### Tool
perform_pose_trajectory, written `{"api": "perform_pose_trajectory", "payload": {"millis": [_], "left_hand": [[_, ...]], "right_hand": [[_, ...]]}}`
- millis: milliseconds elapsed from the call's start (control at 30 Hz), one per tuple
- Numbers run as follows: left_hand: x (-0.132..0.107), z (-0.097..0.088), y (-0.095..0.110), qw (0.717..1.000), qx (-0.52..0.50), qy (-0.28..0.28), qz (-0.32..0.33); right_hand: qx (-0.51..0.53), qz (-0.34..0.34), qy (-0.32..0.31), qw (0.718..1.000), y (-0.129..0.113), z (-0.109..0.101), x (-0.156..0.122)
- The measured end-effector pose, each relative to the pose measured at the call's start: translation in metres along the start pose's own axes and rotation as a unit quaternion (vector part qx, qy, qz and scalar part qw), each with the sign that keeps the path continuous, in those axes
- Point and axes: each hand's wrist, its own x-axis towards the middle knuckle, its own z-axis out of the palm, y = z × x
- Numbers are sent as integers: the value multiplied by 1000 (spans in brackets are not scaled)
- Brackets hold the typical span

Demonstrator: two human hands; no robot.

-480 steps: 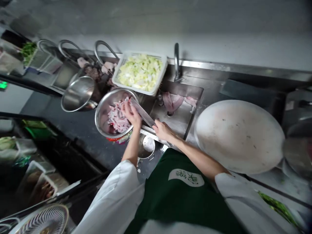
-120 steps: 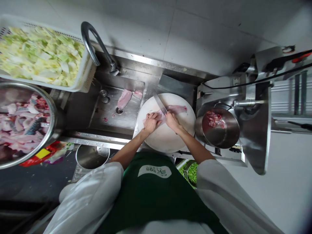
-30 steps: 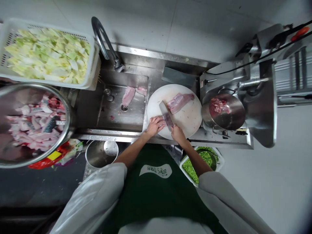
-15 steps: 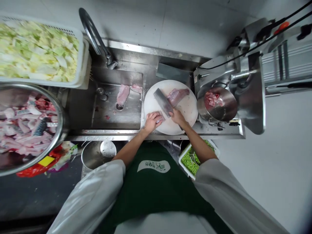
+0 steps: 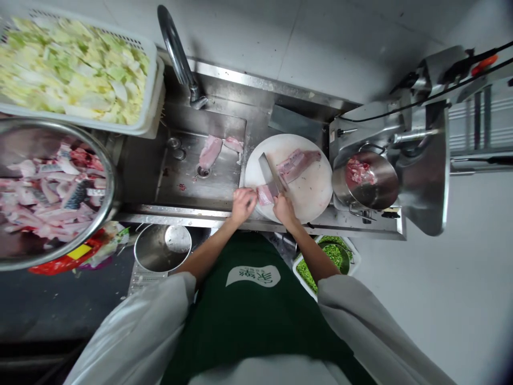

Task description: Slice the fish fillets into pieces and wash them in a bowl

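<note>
My right hand [image 5: 285,209] grips a cleaver [image 5: 271,175] by its handle. The blade lies slantwise over a round white cutting board [image 5: 316,199], along the right side of a small pale piece of fish [image 5: 263,195]. At the board's left rim is my left hand [image 5: 243,206], its fingers curled together beside that piece; whether anything is pinched in them is hidden. To the right of the blade rests a larger fish fillet [image 5: 295,164].
Two fish pieces [image 5: 210,152] lie in the steel sink [image 5: 188,187] under a faucet [image 5: 176,48]. A steel pot [image 5: 385,190] with meat scraps stands right of the board. Left are a big bowl [image 5: 110,198] of fish pieces and a basket [image 5: 150,80] of cut cabbage.
My left hand has come off the small fish piece and moved left to the board's edge. The cleaver has shifted down and turned steeper, now beside the small piece. The view has shifted slightly.
</note>
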Motion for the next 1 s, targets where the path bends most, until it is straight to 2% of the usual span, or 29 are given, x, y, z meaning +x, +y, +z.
{"api": "perform_pose_trajectory", "payload": {"millis": [100, 200, 300, 367, 433, 500, 567, 633, 700, 767, 833, 900, 1000], "left_hand": [[19, 27, 8, 992, -3, -91, 83], [26, 40, 8, 991, 4, -103, 91], [23, 41, 3, 990, -2, -102, 94], [21, 40, 1, 989, -8, -109, 100], [23, 40, 0, 988, -11, -116, 102], [25, 39, 2, 987, -11, -122, 101], [26, 35, 4, 987, -17, -118, 103], [22, 25, 3, 991, -35, -86, 100], [13, 11, -3, 996, -53, 4, 73], [1, -4, -10, 992, -54, 113, 28], [-7, -12, -15, 985, -45, 166, 2], [-8, -9, -16, 991, -41, 128, 22], [4, 11, -11, 995, -39, -7, 96]], "right_hand": [[-5, -9, -2, 1000, 15, 6, -2], [-22, -8, -36, 999, 40, 16, -28], [-34, 15, -53, 998, 50, 26, -44], [-24, 18, -26, 999, 41, 26, -30], [2, -5, 12, 1000, 26, 19, 1], [30, -34, 38, 998, 14, 5, 35], [43, -48, 55, 996, 11, -13, 57], [43, -43, 74, 995, 13, -27, 57], [34, -29, 112, 993, 16, -30, 37], [29, -21, 150, 988, 14, -22, 10], [25, -17, 141, 990, 8, -3, -11], [18, -7, 86, 996, -1, 17, -18], [5, 1, 29, 1000, -8, 34, -10]]}}
